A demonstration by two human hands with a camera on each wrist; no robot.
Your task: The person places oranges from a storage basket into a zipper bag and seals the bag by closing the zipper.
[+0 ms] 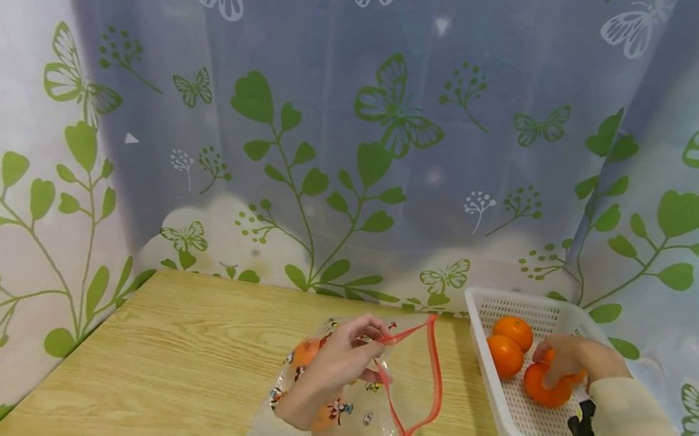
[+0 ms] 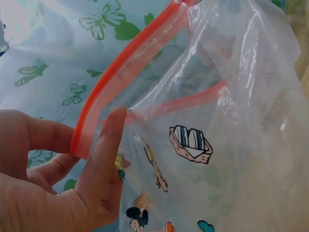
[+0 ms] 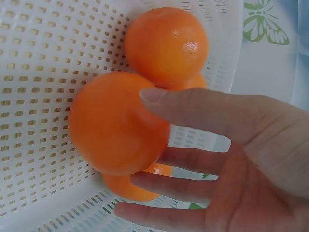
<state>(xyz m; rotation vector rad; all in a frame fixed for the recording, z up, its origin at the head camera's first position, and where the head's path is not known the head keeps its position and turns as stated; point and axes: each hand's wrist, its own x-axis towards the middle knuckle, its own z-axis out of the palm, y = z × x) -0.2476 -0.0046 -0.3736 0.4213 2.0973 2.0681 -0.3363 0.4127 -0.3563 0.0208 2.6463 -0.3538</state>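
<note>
My left hand (image 1: 343, 354) holds the mouth of a clear zip bag (image 1: 367, 432) apart, its fingers at the red zip strip (image 1: 437, 379). Cartoon pictures cover the film, and oranges (image 1: 306, 351) show through it beneath and beside the hand. In the left wrist view, the fingers and thumb take the bag's edge between them. Over in the white basket, my right hand (image 1: 579, 359) grips an orange (image 3: 113, 128). Its thumb presses on the fruit's upper side, with the other fingers around the far side. Other oranges (image 3: 166, 46) lie against this one.
The white plastic basket (image 1: 486, 406), with slotted walls and a perforated floor, stands at the table's right side. Wood-grain table (image 1: 177, 364) extends left of the bag. A curtain (image 1: 326, 194) printed with leaves and butterflies surrounds the back and sides.
</note>
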